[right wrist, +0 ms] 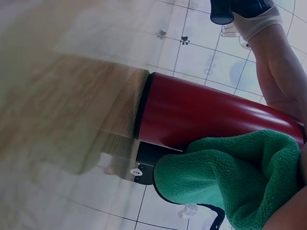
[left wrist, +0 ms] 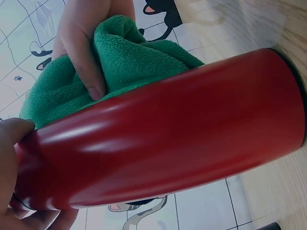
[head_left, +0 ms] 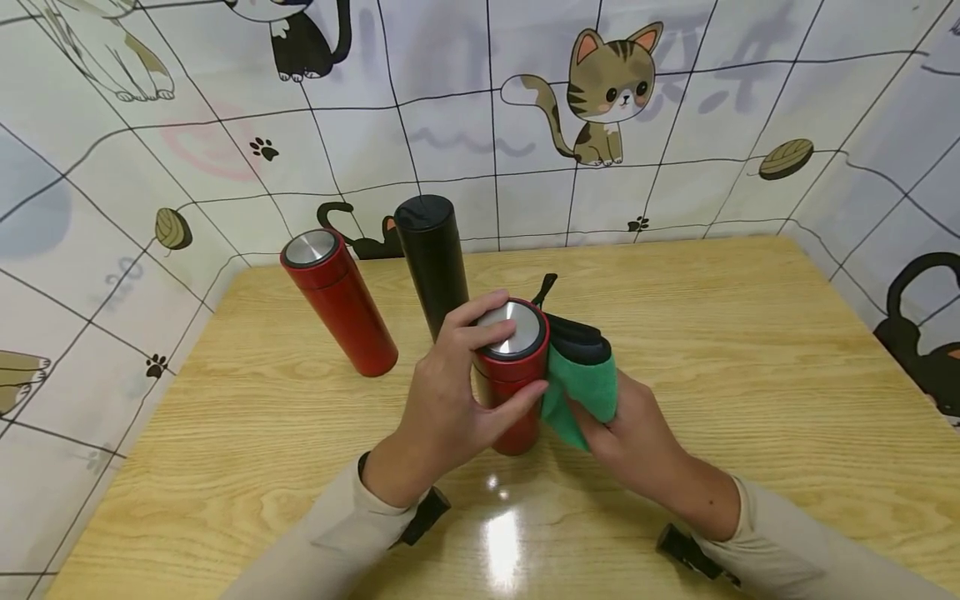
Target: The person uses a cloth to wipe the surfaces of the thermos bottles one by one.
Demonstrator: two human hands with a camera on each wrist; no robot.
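Standing on the table is a red thermos flask point(head_left: 517, 371) with a silver lid top and a black ring. My left hand point(head_left: 442, 400) grips it around the top, thumb at the near side and fingers over the lid. A folded green towel point(head_left: 581, 387) with a black backing and black loop is held by my right hand point(head_left: 641, 429). The towel point(left wrist: 144, 57) lies against the flask's side in the left wrist view, with one finger pressing along it. The right wrist view shows the flask's dark base point(right wrist: 144, 105) at the wooden surface.
To the left stands a second red thermos flask point(head_left: 345, 308). A tall black flask point(head_left: 431, 258) is just behind my left hand. The wooden table point(head_left: 750, 350) meets a cat-patterned tiled covering point(head_left: 450, 100) at the back and sides.
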